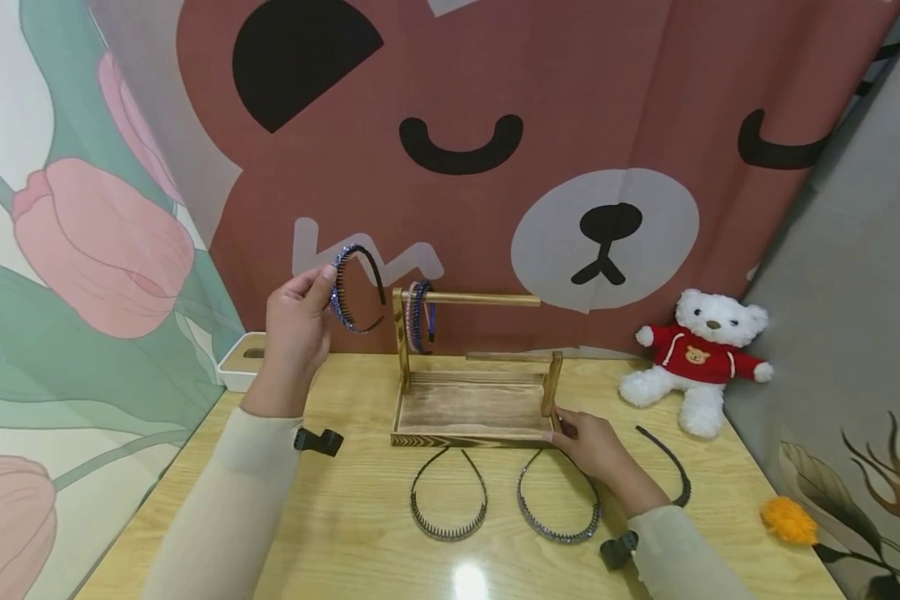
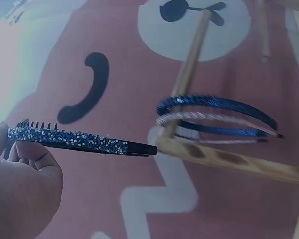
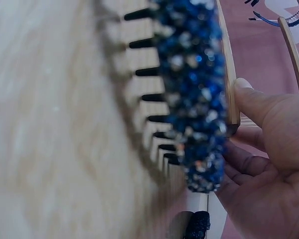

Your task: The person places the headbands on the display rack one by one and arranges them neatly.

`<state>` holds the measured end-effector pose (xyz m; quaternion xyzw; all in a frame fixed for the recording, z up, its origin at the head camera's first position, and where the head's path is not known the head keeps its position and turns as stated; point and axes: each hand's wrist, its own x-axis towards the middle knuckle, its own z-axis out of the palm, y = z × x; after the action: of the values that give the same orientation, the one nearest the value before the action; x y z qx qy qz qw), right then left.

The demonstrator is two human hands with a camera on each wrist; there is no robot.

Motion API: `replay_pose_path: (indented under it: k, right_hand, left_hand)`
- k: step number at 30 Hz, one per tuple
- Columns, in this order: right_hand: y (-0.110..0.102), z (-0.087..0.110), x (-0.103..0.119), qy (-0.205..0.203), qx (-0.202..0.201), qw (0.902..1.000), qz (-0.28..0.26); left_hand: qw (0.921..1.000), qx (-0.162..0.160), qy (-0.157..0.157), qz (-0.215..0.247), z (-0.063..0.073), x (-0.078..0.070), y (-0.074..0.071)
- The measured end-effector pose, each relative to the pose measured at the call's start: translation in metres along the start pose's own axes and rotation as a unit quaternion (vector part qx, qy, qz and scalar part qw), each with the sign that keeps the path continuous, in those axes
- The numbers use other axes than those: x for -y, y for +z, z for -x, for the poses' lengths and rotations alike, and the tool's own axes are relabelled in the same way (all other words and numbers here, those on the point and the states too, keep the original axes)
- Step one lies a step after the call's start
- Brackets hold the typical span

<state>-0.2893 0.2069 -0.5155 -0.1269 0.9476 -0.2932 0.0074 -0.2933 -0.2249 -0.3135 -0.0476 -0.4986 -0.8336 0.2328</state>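
"Where was the raised headband (image 1: pixel 336 307)?"

"In the left hand (image 1: pixel 297 337), its thumb and fingers pinching one side, just left of the stand (image 1: pixel 472 406). The head view showed its open loop; the left wrist view gave it edge-on, blue and silver grains crusting the curve, the tip smooth and black."

"And the right hand (image 1: pixel 588 447)?"

"Its fingers gripped the stand's near right corner. The right wrist view showed the thumb on the wooden edge, and close by, a glittery band with pointed black teeth."

"Which view had all the loose bands?"

"Only the head view: a left band (image 1: pixel 450 534), a middle band (image 1: pixel 562 537) and a right band (image 1: pixel 681 482), partly behind the forearm, on the pale, wood-grained surface (image 1: pixel 360 517)."

"What hung on the rail (image 1: pixel 487 298)?"

"A cluster of bands (image 1: pixel 417 321) at its left end. The left wrist view separated pale pink from shiny dark blue. The rail was slim, bare wood; the tray below, rectangular and dark-streaked along its front."
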Motion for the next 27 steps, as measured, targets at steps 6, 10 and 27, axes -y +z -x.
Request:
replay_pose_path:
  k: [6, 10, 27]
  right_hand:
    - [0.005, 0.002, -0.003, 0.006, 0.006, 0.9999, -0.008]
    - [0.008, 0.003, -0.004, 0.001, 0.005, 1.0000, -0.006]
    - [0.004, -0.002, -0.007, -0.012, -0.010, 0.9999, 0.006]
  left_hand:
    - [0.9998, 0.015, 0.001, 0.009, -0.008, -0.005, 0.020]
    - [0.9998, 0.017, 0.003, 0.000, -0.013, 0.000, 0.026]
    - [0.9952, 0.018, -0.035, -0.090, -0.020, 0.023, 0.036]
